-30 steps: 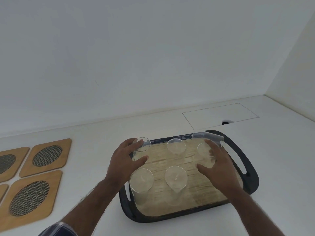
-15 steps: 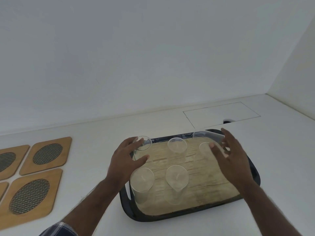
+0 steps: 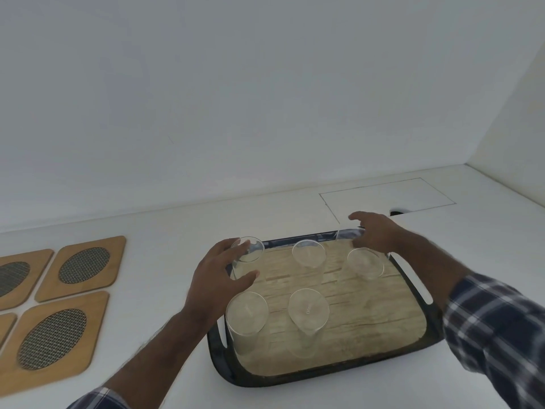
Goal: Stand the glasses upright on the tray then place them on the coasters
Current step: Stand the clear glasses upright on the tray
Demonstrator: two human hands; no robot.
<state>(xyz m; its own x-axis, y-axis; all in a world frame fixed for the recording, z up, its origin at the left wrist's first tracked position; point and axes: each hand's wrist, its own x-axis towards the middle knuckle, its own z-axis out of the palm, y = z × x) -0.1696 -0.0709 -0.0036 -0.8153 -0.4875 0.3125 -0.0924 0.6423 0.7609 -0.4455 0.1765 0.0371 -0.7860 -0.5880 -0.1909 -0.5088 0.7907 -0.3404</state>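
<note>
A dark-rimmed tray [image 3: 324,376] with a wood-look floor holds several clear glasses. My left hand [image 3: 218,276] wraps its fingers and thumb around the upright back-left glass [image 3: 250,249]. Upright glasses also stand at back middle [image 3: 308,253], back right [image 3: 365,264], front left [image 3: 247,314] and front middle [image 3: 308,311]. One glass [image 3: 346,234] lies on its side along the tray's back rim. My right hand [image 3: 374,234] reaches over it with fingers spread, hiding its right part. Wooden coasters with mesh ovals [image 3: 85,268] [image 3: 56,338] lie to the left.
The white counter [image 3: 165,231] meets a white wall behind and a side wall at the far right. A rectangular hatch outline [image 3: 389,199] with a small dark notch [image 3: 396,213] sits just behind the tray. More coasters [image 3: 17,276] run off the left edge.
My right hand has left the back-right upright glass and moved back to the lying glass at the rim. My left hand has stayed on the back-left glass.
</note>
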